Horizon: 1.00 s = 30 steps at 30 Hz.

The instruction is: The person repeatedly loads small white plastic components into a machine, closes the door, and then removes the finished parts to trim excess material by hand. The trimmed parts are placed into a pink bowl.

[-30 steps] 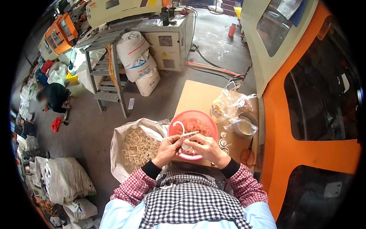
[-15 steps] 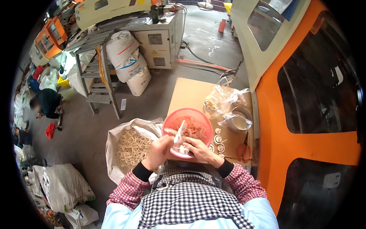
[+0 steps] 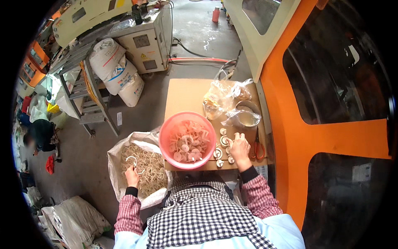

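Over the open woven sack [image 3: 114,155] at the left, my left hand [image 3: 132,177] pinches a white curved plastic hook [image 3: 131,159]. More pale curved pieces [image 3: 151,174] fill that sack. On the cardboard-topped table my right hand [image 3: 239,151] is closed beside a group of small round white parts [image 3: 218,153]; whatever its fingertips hold is hidden. Between my hands stands a pink plastic bowl [image 3: 165,157], heaped with pale discs that have thin stems [image 3: 188,143].
Red-handled scissors [image 3: 259,150] lie right of my right hand. Behind it are a metal tin [image 3: 248,108] and clear plastic bags [image 3: 217,99]. An orange machine [image 3: 273,108] borders the table's right. Full sacks [image 3: 112,66] stand beside metal steps [image 3: 89,91]; a person [image 3: 40,135] crouches far left.
My hands have parted from over the bowl, where they held a white piece together. The left moved to the sack, the right to the small round parts. The whole view has shifted.
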Tool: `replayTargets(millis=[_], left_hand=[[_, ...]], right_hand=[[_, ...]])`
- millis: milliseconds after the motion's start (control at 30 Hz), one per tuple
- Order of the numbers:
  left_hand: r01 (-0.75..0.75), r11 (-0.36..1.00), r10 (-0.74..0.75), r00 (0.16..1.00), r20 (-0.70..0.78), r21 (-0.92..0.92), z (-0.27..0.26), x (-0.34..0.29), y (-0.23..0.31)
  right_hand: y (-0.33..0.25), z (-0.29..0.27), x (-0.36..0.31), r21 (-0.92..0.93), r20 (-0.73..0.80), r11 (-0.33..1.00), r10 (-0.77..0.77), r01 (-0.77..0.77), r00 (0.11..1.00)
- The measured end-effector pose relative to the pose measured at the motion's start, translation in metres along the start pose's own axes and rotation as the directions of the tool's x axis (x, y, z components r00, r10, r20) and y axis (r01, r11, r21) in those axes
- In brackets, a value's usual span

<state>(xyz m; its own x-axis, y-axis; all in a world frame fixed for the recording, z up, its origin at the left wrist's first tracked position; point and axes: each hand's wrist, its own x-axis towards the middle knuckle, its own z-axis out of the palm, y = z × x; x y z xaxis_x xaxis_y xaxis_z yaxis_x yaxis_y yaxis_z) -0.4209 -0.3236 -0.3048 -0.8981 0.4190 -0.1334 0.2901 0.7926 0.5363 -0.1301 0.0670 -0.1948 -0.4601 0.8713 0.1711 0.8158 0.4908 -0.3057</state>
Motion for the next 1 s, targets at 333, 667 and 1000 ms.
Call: replayTargets(millis=[333, 667, 1000], left_hand=[[-0.318, 0.845, 0.331, 0.942, -0.045, -0.431, -0.048, -0.031, 0.177], [0.283, 0.426, 0.513, 0.707, 0.487, -0.860, -0.055, -0.045, 0.306], [-0.135, 0.363, 0.440, 0.897, 0.042, -0.922, -0.035, -0.055, 0.287]], right_hand=[[0.029, -0.078, -0.013, 0.846, 0.150, 0.498, 0.119, -0.190, 0.981], [-0.085, -0.074, -0.011, 0.991, 0.134, 0.064, -0.322, -0.119, 0.937], [-0.093, -0.060, -0.047, 0.841, 0.056, 0.456, -0.608, 0.290, 0.792]])
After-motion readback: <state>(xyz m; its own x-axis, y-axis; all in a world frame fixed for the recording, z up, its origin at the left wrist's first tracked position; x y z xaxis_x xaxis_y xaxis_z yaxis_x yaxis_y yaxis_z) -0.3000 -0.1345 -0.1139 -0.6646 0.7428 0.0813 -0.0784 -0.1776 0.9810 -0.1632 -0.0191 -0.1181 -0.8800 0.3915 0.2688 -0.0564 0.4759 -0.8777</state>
